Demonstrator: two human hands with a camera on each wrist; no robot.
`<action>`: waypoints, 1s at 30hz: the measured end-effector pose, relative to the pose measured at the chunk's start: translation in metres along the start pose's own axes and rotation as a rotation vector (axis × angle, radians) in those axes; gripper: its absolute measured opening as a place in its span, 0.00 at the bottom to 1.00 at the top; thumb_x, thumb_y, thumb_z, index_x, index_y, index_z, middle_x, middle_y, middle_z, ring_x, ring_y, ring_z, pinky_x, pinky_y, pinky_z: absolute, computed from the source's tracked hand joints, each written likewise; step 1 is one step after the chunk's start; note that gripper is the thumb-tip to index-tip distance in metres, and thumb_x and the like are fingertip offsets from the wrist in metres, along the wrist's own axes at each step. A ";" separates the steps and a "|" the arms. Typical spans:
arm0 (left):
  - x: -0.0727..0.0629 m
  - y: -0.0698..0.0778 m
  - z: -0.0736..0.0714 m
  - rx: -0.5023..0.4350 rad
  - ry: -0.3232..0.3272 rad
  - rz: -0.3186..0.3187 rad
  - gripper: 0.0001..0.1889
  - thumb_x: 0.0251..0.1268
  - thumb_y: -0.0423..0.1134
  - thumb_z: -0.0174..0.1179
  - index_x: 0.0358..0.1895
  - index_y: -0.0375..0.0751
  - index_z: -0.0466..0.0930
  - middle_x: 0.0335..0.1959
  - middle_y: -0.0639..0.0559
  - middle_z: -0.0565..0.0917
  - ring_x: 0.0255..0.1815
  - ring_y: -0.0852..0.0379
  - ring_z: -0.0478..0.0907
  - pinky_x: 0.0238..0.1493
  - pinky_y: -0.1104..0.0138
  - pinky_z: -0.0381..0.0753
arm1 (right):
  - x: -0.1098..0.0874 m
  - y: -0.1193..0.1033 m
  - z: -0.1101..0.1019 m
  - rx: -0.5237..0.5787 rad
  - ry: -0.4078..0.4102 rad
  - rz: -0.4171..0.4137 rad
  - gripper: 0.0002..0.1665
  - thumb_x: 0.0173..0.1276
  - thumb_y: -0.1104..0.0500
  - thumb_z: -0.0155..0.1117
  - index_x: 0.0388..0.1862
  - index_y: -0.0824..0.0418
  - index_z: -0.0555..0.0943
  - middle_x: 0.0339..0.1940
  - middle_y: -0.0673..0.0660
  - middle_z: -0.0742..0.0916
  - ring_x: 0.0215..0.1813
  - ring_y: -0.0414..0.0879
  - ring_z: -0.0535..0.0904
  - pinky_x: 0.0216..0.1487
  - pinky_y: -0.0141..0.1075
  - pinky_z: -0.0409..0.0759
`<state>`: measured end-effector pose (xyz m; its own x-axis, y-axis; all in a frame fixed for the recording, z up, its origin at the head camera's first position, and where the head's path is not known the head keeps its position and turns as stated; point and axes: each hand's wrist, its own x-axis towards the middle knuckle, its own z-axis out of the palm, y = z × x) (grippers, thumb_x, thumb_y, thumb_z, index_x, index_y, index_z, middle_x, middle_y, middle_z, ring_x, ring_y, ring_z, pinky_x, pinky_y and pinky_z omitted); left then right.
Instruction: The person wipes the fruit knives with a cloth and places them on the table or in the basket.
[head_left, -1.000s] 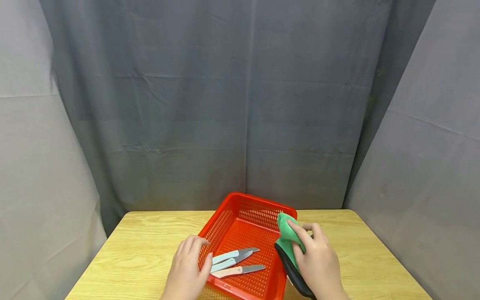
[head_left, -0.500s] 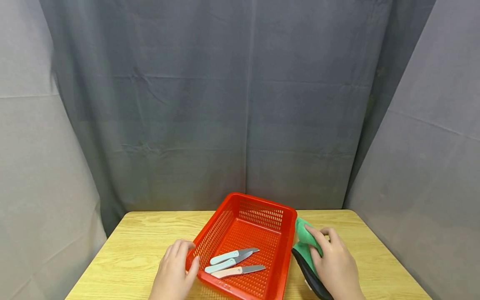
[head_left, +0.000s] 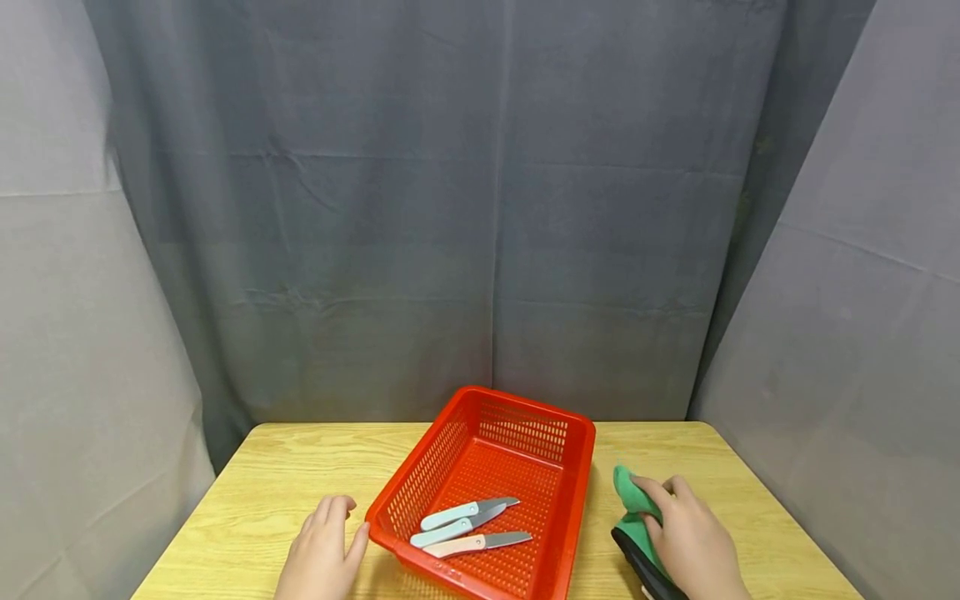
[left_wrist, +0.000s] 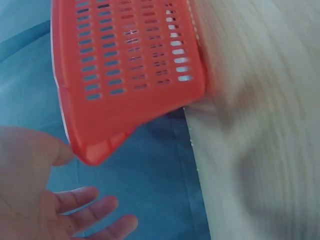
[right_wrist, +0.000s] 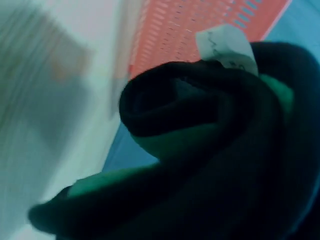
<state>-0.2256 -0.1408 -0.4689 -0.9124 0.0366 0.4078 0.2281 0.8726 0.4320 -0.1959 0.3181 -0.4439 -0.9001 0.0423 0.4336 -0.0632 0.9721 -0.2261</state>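
A red perforated plastic basket (head_left: 577,492) stands on the table, and three knives lie in its near part: two with pale mint handles (head_left: 448,516) and one with a cream-pink handle (head_left: 457,546). My left hand (head_left: 322,546) is at the basket's near left corner, its thumb against or very close to the rim; in the left wrist view the other fingers are loosely spread and hold nothing. Right of the basket, my right hand (head_left: 693,542) grips a folded green cloth with a black edge (head_left: 637,525). A white tag (right_wrist: 227,47) sticks out of the cloth in the right wrist view.
The wooden table (head_left: 315,454) carries the basket near its middle. A grey curtain (head_left: 375,250) hangs behind the far edge, and pale grey fabric walls (head_left: 862,333) flank both sides.
My right hand has carried the cloth from over the basket's right rim out to the right and lower. The left hand has drawn back leftward from the basket's side. Basket and knives stay put.
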 end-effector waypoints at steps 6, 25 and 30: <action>-0.001 -0.009 0.001 0.017 -0.070 -0.045 0.14 0.72 0.43 0.62 0.52 0.38 0.78 0.47 0.47 0.81 0.47 0.45 0.81 0.47 0.47 0.81 | 0.002 0.008 0.011 -0.010 -0.162 0.044 0.28 0.64 0.58 0.76 0.63 0.50 0.81 0.40 0.57 0.80 0.30 0.49 0.79 0.26 0.43 0.78; -0.002 -0.034 0.018 0.078 -0.255 -0.071 0.16 0.66 0.44 0.69 0.49 0.39 0.78 0.42 0.50 0.80 0.39 0.49 0.80 0.36 0.52 0.81 | -0.001 0.014 0.034 -0.024 -0.267 0.037 0.26 0.61 0.60 0.78 0.59 0.49 0.82 0.36 0.53 0.77 0.29 0.44 0.75 0.27 0.41 0.77; -0.002 -0.039 0.023 0.077 -0.291 -0.066 0.16 0.66 0.45 0.69 0.48 0.40 0.78 0.41 0.50 0.79 0.37 0.51 0.78 0.35 0.53 0.80 | -0.002 0.013 0.039 -0.040 -0.269 0.016 0.26 0.61 0.58 0.79 0.59 0.50 0.83 0.37 0.52 0.77 0.29 0.43 0.74 0.28 0.41 0.78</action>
<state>-0.2407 -0.1638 -0.5048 -0.9859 0.1073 0.1288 0.1492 0.9116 0.3831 -0.2118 0.3214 -0.4814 -0.9834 -0.0005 0.1815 -0.0364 0.9803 -0.1942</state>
